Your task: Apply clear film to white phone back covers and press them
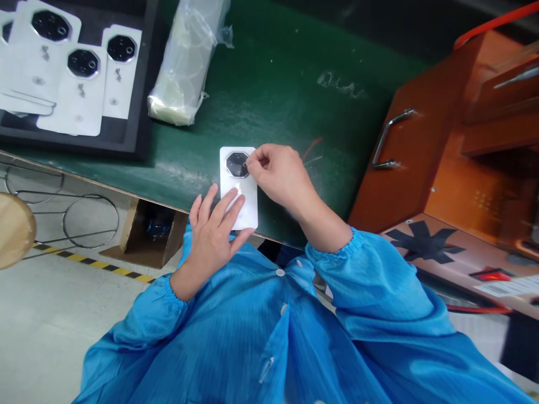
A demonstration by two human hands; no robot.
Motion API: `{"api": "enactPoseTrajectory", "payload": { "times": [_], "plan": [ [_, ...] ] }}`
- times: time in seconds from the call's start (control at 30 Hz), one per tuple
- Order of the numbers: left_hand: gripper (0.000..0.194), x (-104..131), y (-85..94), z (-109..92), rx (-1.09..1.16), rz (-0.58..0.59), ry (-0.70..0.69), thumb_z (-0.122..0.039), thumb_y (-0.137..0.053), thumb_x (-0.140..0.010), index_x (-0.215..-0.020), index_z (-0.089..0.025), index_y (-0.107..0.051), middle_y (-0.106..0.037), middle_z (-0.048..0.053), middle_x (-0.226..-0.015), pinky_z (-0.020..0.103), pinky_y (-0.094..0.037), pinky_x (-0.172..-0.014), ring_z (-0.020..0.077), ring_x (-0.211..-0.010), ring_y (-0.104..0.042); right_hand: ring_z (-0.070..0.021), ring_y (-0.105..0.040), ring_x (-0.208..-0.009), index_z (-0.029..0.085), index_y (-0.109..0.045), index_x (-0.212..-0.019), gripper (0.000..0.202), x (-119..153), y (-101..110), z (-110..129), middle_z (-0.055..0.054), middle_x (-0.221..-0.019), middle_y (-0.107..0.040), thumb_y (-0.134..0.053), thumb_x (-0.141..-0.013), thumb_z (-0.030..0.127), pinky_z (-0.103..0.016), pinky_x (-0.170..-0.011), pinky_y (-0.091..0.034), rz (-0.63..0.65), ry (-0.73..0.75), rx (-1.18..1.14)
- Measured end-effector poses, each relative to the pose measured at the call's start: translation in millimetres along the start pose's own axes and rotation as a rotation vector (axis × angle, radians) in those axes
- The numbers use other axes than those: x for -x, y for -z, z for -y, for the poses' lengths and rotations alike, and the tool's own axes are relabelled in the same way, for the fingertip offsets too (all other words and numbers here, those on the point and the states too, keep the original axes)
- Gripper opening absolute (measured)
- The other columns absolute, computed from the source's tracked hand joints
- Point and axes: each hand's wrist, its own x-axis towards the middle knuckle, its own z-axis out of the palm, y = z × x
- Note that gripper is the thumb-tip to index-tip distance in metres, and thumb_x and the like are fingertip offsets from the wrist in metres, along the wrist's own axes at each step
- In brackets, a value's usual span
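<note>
The panel (250, 210) lies on the green bench (269, 73), its near end at the bench's near edge. The left hand (214, 235) is spread wide, fingertips resting on its near half. The right hand (280, 171) is pinched narrow at the right rim of the dark disc (237, 164) on the panel's far half — whether it holds anything, I cannot tell. Bench surface runs far and right of the panel, up to the brown cabinet (404, 134); on the left it reaches the bagged roll (181, 67) and, farther left, the black tray (126, 137) with more white panels (78, 90). Small grey marks on those panels are too blurred to read, as is the white label (511, 286) at right; a pale scrawl (342, 85) on the bench is also illegible.
</note>
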Motion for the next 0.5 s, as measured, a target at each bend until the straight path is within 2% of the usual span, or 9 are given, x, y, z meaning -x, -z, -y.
{"api": "enactPoseTrajectory", "payload": {
  "times": [0.27,0.5],
  "plan": [
    [0.060,1,0.1,0,-0.002,0.020,0.011,-0.057,-0.063,-0.105,-0.155,-0.025,-0.062,-0.067,0.010,-0.155,0.051,-0.020,-0.134,0.0349,-0.160,-0.042,-0.0183,-0.060,-0.074,0.020,-0.069,-0.081,0.015,-1,-3,-3,-0.005,-0.083,-0.074,-0.058,-0.090,0.021,-0.033,-0.073,-0.043,-0.021,0.019,0.018],
    [0.059,1,0.5,1,0.001,0.011,0.002,-0.056,-0.063,-0.105,-0.155,-0.024,-0.062,-0.067,0.011,-0.155,0.051,-0.021,-0.133,0.0352,-0.160,-0.042,-0.0200,-0.063,-0.075,0.020,-0.069,-0.082,0.014,1,-2,8,-0.004,-0.080,-0.072,-0.060,-0.092,0.017,-0.034,-0.077,-0.046,-0.025,-0.032,0.108]
  ]
}}
